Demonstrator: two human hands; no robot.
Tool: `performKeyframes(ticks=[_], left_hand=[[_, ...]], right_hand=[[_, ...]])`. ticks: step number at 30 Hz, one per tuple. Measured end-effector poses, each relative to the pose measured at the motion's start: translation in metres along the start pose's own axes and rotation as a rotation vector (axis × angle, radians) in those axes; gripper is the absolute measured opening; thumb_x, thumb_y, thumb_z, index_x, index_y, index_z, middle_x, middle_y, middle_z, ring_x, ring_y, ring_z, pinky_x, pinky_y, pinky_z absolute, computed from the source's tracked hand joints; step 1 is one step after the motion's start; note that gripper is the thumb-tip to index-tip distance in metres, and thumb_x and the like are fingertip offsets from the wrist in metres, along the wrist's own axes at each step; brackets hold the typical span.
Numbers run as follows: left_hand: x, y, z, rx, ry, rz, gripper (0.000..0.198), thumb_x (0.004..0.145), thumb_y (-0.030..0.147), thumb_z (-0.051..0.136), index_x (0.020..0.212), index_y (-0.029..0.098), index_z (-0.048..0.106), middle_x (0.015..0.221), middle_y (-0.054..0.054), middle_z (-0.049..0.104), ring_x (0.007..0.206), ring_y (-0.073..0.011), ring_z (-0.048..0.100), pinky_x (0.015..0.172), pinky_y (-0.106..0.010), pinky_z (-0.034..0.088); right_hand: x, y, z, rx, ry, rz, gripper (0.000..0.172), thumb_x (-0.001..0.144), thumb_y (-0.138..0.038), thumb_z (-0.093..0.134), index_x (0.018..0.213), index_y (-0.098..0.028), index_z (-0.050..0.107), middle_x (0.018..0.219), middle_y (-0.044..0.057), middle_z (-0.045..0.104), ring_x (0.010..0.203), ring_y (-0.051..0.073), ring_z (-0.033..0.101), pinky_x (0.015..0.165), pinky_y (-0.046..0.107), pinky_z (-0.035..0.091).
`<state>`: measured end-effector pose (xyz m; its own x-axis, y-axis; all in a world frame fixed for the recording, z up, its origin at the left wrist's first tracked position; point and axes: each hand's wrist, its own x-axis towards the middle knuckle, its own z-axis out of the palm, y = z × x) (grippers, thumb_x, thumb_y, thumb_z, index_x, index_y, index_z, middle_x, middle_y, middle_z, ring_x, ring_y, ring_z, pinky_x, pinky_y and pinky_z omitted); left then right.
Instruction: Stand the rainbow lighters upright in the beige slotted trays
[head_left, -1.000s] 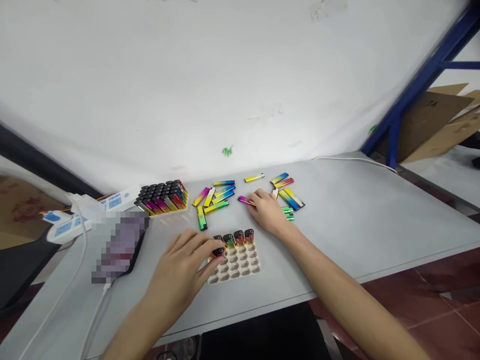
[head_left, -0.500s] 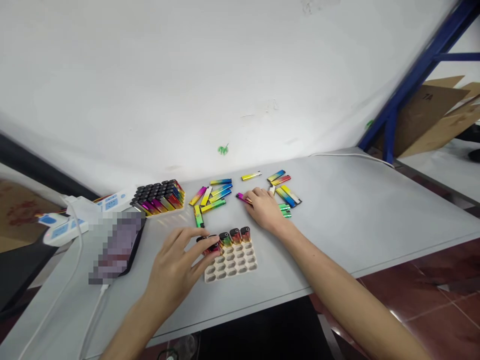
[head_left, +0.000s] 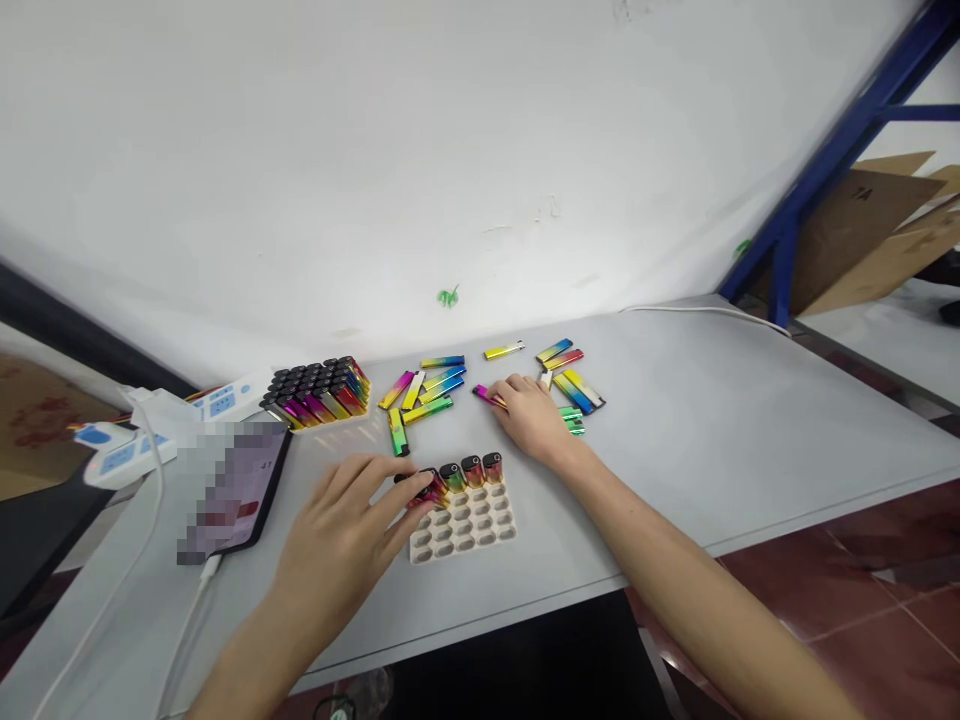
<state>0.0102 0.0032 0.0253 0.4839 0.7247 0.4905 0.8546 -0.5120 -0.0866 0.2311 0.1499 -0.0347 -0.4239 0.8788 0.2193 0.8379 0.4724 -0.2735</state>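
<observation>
A pale tray [head_left: 465,545] with rows of oval holes lies near the table's front edge. Several black-topped lighters stand upright along its back row, among them a green lighter [head_left: 453,477] and a red lighter [head_left: 492,467]. At the row's left end, my left hand [head_left: 356,520] pinches a magenta-red lighter [head_left: 432,487] between thumb and fingers. Its lower end is partly hidden, so how deep it sits cannot be told. Farther back, my right hand [head_left: 531,415] curls over a magenta lighter [head_left: 482,392] lying on the table; its other end is under the fingers.
Loose shiny lighters lie left of my right hand, such as a yellow-green lighter [head_left: 427,410], and right of it, a yellow-blue lighter [head_left: 572,392]. A filled tray of lighters [head_left: 319,395], a phone [head_left: 244,500], a power strip [head_left: 225,400] and cables occupy the left.
Both hands stay in nearly the same places. The lighter in my left hand has shifted very slightly, and the view has moved a little. The phone's screen looks different.
</observation>
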Motion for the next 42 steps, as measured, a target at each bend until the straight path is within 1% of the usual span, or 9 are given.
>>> performKeyframes(ticks=[7, 13, 18, 21, 27, 31, 35, 39, 42], left_hand=[[-0.004, 0.008, -0.002, 0.059, -0.002, 0.035, 0.026, 0.089, 0.027, 0.062, 0.114, 0.024, 0.066, 0.110, -0.005, 0.071, 0.098, -0.0250, 0.061, 0.084, -0.041, 0.045], [0.009, -0.002, 0.006, -0.162, 0.028, -0.201, 0.026, 0.091, 0.035, 0.059, 0.114, 0.023, 0.066, 0.105, -0.005, 0.070, 0.100, -0.0229, 0.062, 0.092, -0.039, 0.047], [0.047, -0.029, 0.019, -0.382, -0.117, -0.501, 0.034, 0.093, 0.045, 0.050, 0.113, 0.023, 0.067, 0.105, -0.006, 0.071, 0.089, -0.0222, 0.064, 0.072, -0.033, 0.051], [0.070, -0.036, 0.030, -0.608, -0.195, -0.532, 0.035, 0.091, 0.045, 0.052, 0.115, 0.024, 0.067, 0.108, -0.005, 0.071, 0.088, -0.0212, 0.064, 0.070, -0.030, 0.050], [0.082, -0.032, 0.052, -1.014, -0.084, -0.625, 0.023, 0.085, 0.042, 0.062, 0.090, 0.021, 0.070, 0.089, -0.004, 0.071, 0.084, -0.0204, 0.064, 0.070, -0.027, 0.047], [0.072, -0.032, 0.069, -1.319, 0.065, -0.755, 0.021, 0.087, 0.040, 0.059, 0.091, 0.020, 0.058, 0.090, -0.003, 0.070, 0.083, -0.0181, 0.064, 0.082, -0.034, 0.049], [0.067, -0.037, 0.078, -1.618, 0.245, -0.884, 0.014, 0.089, 0.033, 0.051, 0.086, 0.022, 0.042, 0.072, 0.003, 0.064, 0.068, -0.0161, 0.064, 0.070, -0.035, 0.053], [0.066, -0.042, 0.074, -1.693, 0.232, -0.945, 0.011, 0.086, 0.028, 0.049, 0.087, 0.024, 0.039, 0.067, 0.007, 0.055, 0.051, -0.0116, 0.054, 0.050, -0.026, 0.047], [0.065, -0.044, 0.073, -1.696, 0.204, -1.022, 0.025, 0.088, 0.047, 0.047, 0.083, 0.023, 0.043, 0.058, 0.008, 0.045, 0.039, -0.0083, 0.038, 0.037, -0.021, 0.030]], right_hand=[[0.000, -0.001, -0.002, -0.003, -0.017, -0.002, 0.023, 0.097, -0.023, 0.047, 0.114, -0.021, 0.062, 0.112, 0.010, 0.063, 0.105, 0.026, 0.055, 0.091, 0.037, 0.036], [0.000, -0.001, -0.003, 0.063, 0.057, -0.019, 0.022, 0.097, -0.020, 0.046, 0.110, -0.021, 0.064, 0.108, 0.008, 0.066, 0.100, 0.024, 0.059, 0.086, 0.036, 0.040], [-0.001, -0.006, -0.001, 0.495, 0.242, -0.102, 0.016, 0.095, -0.024, 0.052, 0.107, -0.022, 0.061, 0.103, 0.003, 0.068, 0.090, 0.016, 0.065, 0.081, 0.029, 0.048], [-0.003, -0.012, 0.000, 0.792, 0.246, -0.146, 0.017, 0.095, -0.029, 0.052, 0.109, -0.023, 0.059, 0.105, 0.002, 0.069, 0.089, 0.015, 0.069, 0.083, 0.030, 0.052], [-0.008, -0.021, -0.003, 1.036, 0.142, -0.176, 0.016, 0.092, -0.034, 0.057, 0.104, -0.024, 0.060, 0.107, 0.002, 0.069, 0.085, 0.015, 0.071, 0.081, 0.031, 0.057], [-0.011, -0.022, -0.008, 0.783, 0.194, -0.239, 0.015, 0.094, -0.034, 0.055, 0.103, -0.024, 0.062, 0.104, 0.002, 0.069, 0.093, 0.016, 0.068, 0.085, 0.030, 0.054], [-0.008, -0.014, -0.010, 0.331, 0.275, -0.080, 0.020, 0.097, -0.031, 0.047, 0.101, -0.022, 0.065, 0.103, 0.005, 0.067, 0.094, 0.019, 0.063, 0.082, 0.033, 0.049], [-0.004, 0.003, -0.007, -0.028, 0.259, 0.179, 0.025, 0.094, -0.033, 0.052, 0.107, -0.017, 0.066, 0.110, 0.014, 0.063, 0.106, 0.030, 0.055, 0.090, 0.042, 0.043], [-0.003, 0.012, -0.003, -0.122, 0.192, 0.291, 0.031, 0.091, -0.035, 0.055, 0.111, -0.014, 0.066, 0.113, 0.018, 0.061, 0.106, 0.034, 0.052, 0.090, 0.045, 0.041]])
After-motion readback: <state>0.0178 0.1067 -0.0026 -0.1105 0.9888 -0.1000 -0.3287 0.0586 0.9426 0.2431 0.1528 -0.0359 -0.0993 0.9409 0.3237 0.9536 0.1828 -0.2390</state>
